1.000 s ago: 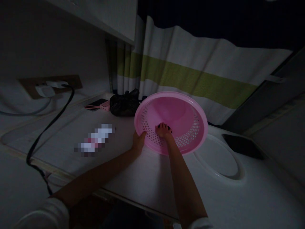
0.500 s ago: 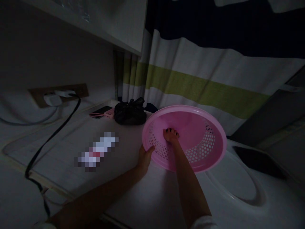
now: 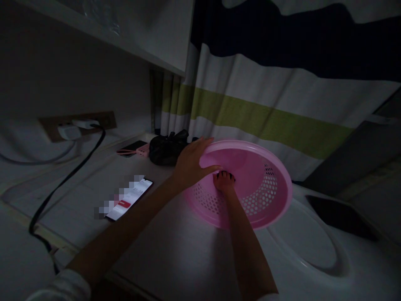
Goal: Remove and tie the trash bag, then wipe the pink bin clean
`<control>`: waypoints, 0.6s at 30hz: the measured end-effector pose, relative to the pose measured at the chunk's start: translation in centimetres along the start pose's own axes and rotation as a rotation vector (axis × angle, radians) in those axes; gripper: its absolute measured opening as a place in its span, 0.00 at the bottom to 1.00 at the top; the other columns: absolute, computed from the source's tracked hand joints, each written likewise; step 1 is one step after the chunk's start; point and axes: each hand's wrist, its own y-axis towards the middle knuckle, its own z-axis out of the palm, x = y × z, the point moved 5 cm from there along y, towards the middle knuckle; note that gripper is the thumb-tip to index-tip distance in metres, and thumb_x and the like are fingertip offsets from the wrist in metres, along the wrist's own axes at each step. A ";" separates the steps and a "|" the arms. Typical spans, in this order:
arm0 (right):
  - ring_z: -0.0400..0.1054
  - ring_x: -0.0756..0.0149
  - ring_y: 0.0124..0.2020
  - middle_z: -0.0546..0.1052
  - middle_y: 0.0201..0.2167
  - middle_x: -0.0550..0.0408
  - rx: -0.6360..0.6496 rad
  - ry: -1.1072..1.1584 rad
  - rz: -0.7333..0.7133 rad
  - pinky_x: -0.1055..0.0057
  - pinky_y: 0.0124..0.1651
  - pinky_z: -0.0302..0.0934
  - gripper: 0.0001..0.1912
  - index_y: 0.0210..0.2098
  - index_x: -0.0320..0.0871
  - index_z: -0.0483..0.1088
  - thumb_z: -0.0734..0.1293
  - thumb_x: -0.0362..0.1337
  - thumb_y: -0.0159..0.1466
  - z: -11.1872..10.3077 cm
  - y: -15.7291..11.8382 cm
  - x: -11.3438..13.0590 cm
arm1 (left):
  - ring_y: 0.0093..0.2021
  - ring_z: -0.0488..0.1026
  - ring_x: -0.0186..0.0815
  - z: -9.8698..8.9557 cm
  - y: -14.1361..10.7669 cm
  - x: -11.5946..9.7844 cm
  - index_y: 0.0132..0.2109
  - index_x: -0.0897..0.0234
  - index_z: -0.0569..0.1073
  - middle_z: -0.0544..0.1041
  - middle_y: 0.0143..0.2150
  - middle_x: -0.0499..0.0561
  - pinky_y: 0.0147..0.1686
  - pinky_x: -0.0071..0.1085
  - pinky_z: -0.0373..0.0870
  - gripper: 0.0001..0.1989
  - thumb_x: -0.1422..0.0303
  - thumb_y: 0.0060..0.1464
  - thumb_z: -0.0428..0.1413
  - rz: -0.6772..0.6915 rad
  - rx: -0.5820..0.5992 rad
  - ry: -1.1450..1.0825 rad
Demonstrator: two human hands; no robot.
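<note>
A pink plastic basket (image 3: 275, 161) with a perforated wall is tilted, its mouth facing me. At its upper left rim is my left hand (image 3: 192, 163), open, with fingers stretched along the outside and the thumb apart from them, pointing over the opening. My right hand (image 3: 224, 181) reaches deep inside the basket, against its inner surface. Something dark shows at and between those fingers, too small and dim to name. Left of my forearm lies a phone (image 3: 133, 198) with a lit, partly blurred screen.
Behind the phone are a black plastic bag (image 3: 166, 149), a pink strapped device (image 3: 143, 149) and a dark flat phone (image 3: 133, 146). A round white lid (image 3: 308, 238) and a dark panel (image 3: 340, 215) are at right. A black cable (image 3: 72, 169) runs from the wall socket; a cabinet overhangs.
My left hand has left the lower left rim and moved up to the upper left, its fingers spreading. The basket has shifted slightly left. My right hand stays inside it.
</note>
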 end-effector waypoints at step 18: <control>0.56 0.52 0.56 0.66 0.55 0.38 0.023 -0.013 -0.081 0.57 0.56 0.44 0.29 0.54 0.34 0.64 0.51 0.48 0.65 -0.8 0.1 1.7 | 0.49 0.70 0.40 -2.4 -4.6 5.4 0.54 0.65 0.63 0.72 0.50 0.57 0.50 0.38 0.66 0.21 0.58 0.60 0.44 -0.183 -0.192 0.006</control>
